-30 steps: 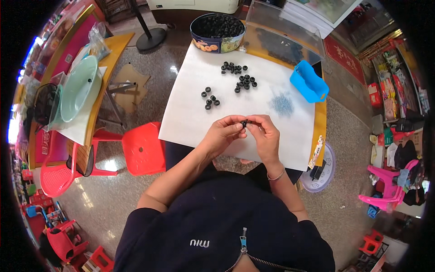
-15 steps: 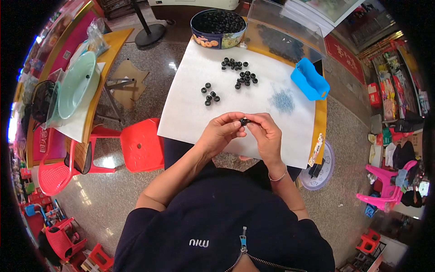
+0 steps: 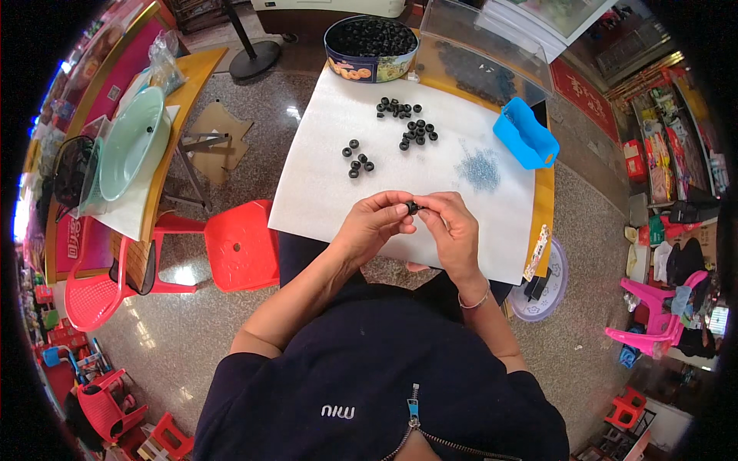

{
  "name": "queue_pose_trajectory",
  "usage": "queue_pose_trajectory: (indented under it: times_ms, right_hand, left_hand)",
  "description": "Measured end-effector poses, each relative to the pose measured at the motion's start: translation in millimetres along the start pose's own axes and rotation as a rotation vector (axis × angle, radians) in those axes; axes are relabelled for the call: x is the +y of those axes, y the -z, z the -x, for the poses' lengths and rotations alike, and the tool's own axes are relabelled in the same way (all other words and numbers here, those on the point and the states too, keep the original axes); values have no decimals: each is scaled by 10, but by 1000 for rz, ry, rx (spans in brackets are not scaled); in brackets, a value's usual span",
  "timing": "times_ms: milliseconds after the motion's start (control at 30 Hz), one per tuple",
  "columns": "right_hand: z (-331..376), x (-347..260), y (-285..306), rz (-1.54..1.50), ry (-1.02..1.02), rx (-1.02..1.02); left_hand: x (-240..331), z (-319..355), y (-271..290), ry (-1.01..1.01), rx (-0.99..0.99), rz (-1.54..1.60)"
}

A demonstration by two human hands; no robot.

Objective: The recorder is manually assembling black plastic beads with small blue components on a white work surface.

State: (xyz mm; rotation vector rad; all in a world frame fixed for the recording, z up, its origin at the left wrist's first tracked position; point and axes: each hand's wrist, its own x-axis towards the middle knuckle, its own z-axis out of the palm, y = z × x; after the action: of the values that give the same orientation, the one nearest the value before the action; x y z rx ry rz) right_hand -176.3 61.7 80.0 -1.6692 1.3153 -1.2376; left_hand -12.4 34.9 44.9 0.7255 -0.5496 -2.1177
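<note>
Over the near edge of a white-covered table, my two hands meet at a small round black piece with a hole. My left hand pinches it between thumb and forefinger. The fingertips of my right hand press against its other side, also pinched. Whether a smaller part is between those fingertips is too small to tell. Beyond my hands lie similar black ring-shaped pieces in loose groups. A patch of tiny light-blue bits spreads to the right.
An oval tin full of black pieces stands at the far edge, beside a clear plastic bin. A blue plastic container is at the right edge. Left are a red stool and a side table with a pale green basin.
My fingers have shifted very slightly around the black piece, which stays held between both hands. The pieces on the table lie as before.
</note>
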Motion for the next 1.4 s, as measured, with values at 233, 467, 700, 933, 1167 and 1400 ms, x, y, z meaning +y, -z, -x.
queue_pose_trajectory:
  times_ms: [233, 467, 700, 933, 1167, 1400]
  right_hand:
    - [-11, -38, -29, 170, 167, 54]
    - [-9, -35, -19, 188, 194, 50]
    - [-15, -25, 3, 143, 197, 44]
    - [-32, 56, -17, 275, 397, 36]
    - [-21, 182, -71, 294, 424, 32]
    - [-14, 162, -115, 280, 399, 42]
  left_hand:
    - [42, 12, 1, 7, 4, -24]
    - [51, 0, 33, -16, 0, -98]
    - [56, 11, -17, -19, 18, -137]
    - [19, -23, 7, -20, 58, -159]
    - [-14, -16, -15, -59, 32, -226]
    - [-52, -59, 27, -87, 21, -330]
